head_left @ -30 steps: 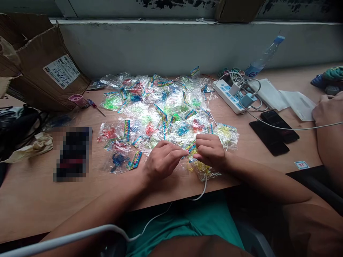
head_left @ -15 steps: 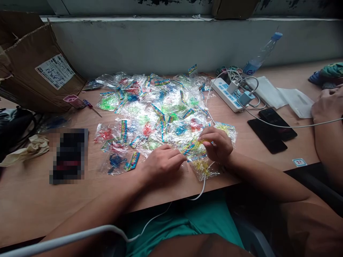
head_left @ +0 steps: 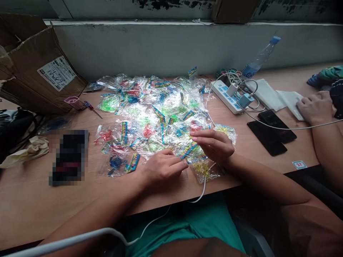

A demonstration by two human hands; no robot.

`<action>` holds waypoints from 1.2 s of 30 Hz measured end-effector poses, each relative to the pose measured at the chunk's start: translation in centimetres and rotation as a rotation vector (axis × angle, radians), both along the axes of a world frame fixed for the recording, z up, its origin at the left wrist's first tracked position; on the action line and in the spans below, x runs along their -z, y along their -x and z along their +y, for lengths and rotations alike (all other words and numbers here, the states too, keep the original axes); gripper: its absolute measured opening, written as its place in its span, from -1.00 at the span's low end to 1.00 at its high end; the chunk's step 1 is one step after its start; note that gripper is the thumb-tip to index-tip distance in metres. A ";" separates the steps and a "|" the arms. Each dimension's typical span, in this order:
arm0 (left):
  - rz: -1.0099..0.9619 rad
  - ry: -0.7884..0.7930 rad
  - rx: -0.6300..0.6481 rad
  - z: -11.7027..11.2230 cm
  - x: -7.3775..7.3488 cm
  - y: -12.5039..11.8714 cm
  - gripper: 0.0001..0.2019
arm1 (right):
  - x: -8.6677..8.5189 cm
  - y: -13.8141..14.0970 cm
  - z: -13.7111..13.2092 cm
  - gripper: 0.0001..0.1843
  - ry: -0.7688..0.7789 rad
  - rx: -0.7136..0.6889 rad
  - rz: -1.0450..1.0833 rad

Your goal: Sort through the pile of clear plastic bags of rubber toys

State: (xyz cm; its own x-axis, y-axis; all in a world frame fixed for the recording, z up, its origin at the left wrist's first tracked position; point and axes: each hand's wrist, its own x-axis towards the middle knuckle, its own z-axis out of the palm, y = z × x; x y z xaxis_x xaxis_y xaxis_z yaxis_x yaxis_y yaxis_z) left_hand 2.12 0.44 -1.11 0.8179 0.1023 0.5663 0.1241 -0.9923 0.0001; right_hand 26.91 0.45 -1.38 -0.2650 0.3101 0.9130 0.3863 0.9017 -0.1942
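A heap of clear plastic bags (head_left: 152, 117) covers the middle of the wooden table, holding small red, green, blue and yellow toys with bright printed card strips. My left hand (head_left: 163, 169) rests on the heap's front edge, fingers curled, with nothing visibly held. My right hand (head_left: 213, 144) hangs just above a blue-and-yellow card strip (head_left: 187, 150), fingers apart. Below it lies a bag of yellow toys (head_left: 203, 169). A co-worker's hand (head_left: 314, 107) rests on white paper (head_left: 291, 103) at the right.
A torn cardboard box (head_left: 37, 67) stands back left, beside a small screwdriver (head_left: 92, 109). Back right are a white power strip (head_left: 226, 96) with chargers and a water bottle (head_left: 259, 57). Several phones (head_left: 270, 132) lie nearby. A white cable (head_left: 203, 189) crosses the table's front edge.
My right hand has opened and moved slightly left, away from the yellow-toy bag. The co-worker's hand has shifted left onto the paper.
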 end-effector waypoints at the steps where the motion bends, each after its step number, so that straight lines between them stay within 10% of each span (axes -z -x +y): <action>1: -0.006 0.002 0.000 0.0 0.1 0.0 -0.77 | 0.0 0.0 0.1 -0.50 -0.003 0.006 0.009; 36: -0.029 -0.009 -0.015 0.0 -0.1 0.0 -0.83 | -0.9 0.1 0.2 -0.81 -0.054 0.151 0.114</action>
